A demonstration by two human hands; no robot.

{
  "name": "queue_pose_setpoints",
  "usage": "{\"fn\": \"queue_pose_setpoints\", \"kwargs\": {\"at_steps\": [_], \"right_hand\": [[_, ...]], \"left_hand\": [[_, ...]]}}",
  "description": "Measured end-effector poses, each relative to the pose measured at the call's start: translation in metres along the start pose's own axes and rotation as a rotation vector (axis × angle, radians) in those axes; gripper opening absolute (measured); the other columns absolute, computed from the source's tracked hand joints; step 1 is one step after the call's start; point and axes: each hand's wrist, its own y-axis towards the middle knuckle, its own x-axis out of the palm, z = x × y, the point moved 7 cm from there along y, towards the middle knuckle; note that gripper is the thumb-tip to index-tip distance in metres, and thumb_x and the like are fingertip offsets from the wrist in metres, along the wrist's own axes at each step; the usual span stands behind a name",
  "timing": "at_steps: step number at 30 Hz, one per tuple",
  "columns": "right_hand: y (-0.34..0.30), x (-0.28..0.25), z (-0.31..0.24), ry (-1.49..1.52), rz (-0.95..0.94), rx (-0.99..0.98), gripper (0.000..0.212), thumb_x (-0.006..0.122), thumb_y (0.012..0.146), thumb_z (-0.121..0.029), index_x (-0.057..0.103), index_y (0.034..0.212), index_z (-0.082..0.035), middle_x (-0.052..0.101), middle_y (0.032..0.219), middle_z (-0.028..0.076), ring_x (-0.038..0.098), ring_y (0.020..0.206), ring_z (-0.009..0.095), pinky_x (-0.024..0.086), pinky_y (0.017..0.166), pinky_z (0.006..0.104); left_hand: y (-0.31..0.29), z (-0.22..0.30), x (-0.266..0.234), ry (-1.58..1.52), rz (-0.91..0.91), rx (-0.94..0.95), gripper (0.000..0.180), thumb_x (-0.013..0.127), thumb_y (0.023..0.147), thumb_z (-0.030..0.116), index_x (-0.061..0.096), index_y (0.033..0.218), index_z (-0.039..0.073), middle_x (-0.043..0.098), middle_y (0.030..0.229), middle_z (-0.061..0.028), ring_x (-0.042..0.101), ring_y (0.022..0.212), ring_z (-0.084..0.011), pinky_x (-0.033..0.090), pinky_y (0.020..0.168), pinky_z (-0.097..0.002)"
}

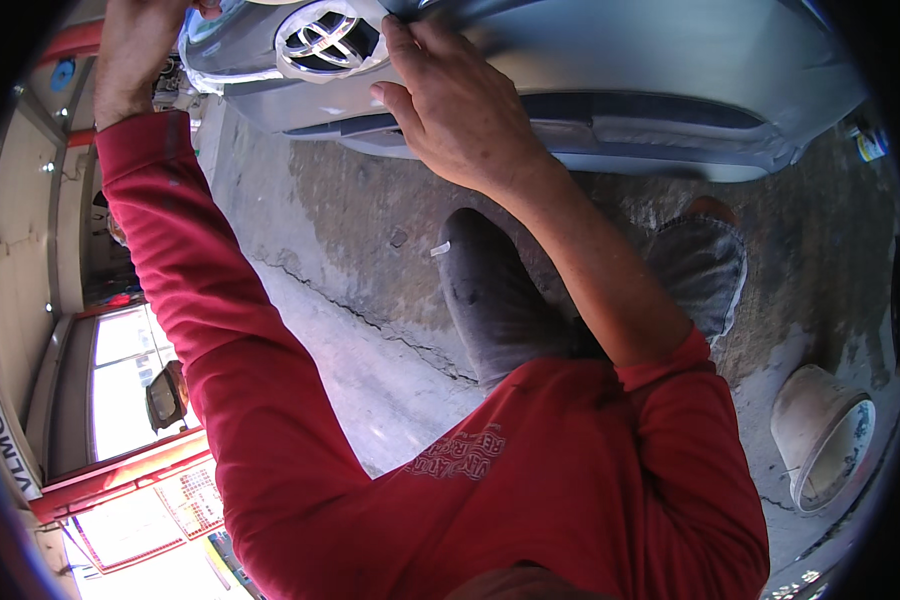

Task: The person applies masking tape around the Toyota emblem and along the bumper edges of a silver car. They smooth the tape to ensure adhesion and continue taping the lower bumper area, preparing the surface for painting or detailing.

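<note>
A grey car bumper (pixel 670 60) fills the top of the view. Set in it is a chrome oval emblem (pixel 320 38), with a pale, rough-edged band like masking tape around it. My right hand (pixel 460 110) lies against the bumper just right of the emblem. Its index finger is stretched out at the band's edge, the thumb stands apart, and I make out nothing held. Over the far left end of the bumper, my left hand (pixel 140 45) is partly cut off by the upper edge; only one fingertip shows, so its grip is hidden.
A dirty white bucket (pixel 820 440) lies tipped on the cracked concrete floor (pixel 360 320) at right. A small can (pixel 870 143) stands by the bumper's right end. Red framework (pixel 120 470) and a mirror-like object (pixel 165 395) are at left.
</note>
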Motion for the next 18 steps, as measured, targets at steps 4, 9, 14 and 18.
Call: {"fn": "queue_pose_setpoints", "kwargs": {"at_steps": [4,9,14,18], "right_hand": [[0.001,0.001,-0.002,0.054,-0.083,0.007,0.06,0.071,0.104,-0.026,0.052,0.153,0.003,0.063,0.138,0.019,0.067,0.124,0.035,0.058,0.101,0.045],[0.003,0.004,-0.003,0.005,-0.057,-0.022,0.061,0.069,0.105,-0.028,0.051,0.155,0.003,0.063,0.137,0.017,0.067,0.124,0.035,0.06,0.098,0.0469],[0.005,-0.003,-0.006,-0.019,-0.056,-0.048,0.061,0.069,0.105,-0.03,0.052,0.154,0.003,0.063,0.135,0.018,0.069,0.12,0.034,0.062,0.097,0.0454],[0.007,-0.003,-0.007,-0.042,-0.06,-0.055,0.059,0.067,0.107,-0.03,0.051,0.155,0.001,0.063,0.134,0.016,0.07,0.116,0.034,0.063,0.095,0.0469]], "left_hand": [[-0.007,-0.005,-0.01,-0.008,0.044,-0.039,0.02,0.075,0.098,0.0,0.07,0.117,0.001,0.072,0.096,-0.0004,0.06,0.066,-0.005,0.044,0.055,-0.0191],[0.001,-0.012,-0.009,-0.092,-0.01,-0.054,0.018,0.074,0.098,-0.001,0.07,0.116,0.002,0.071,0.096,0.0003,0.06,0.068,-0.0046,0.044,0.055,-0.0189],[0.003,0.008,-0.004,-0.051,-0.039,-0.057,0.016,0.074,0.099,-0.002,0.069,0.113,0.002,0.067,0.086,0.0022,0.057,0.063,-0.0045,0.042,0.054,-0.0195],[0.003,0.008,-0.007,-0.049,-0.057,-0.067,0.016,0.073,0.099,-0.002,0.069,0.113,0.002,0.068,0.086,0.0017,0.059,0.064,-0.0049,0.043,0.055,-0.0192]]}}
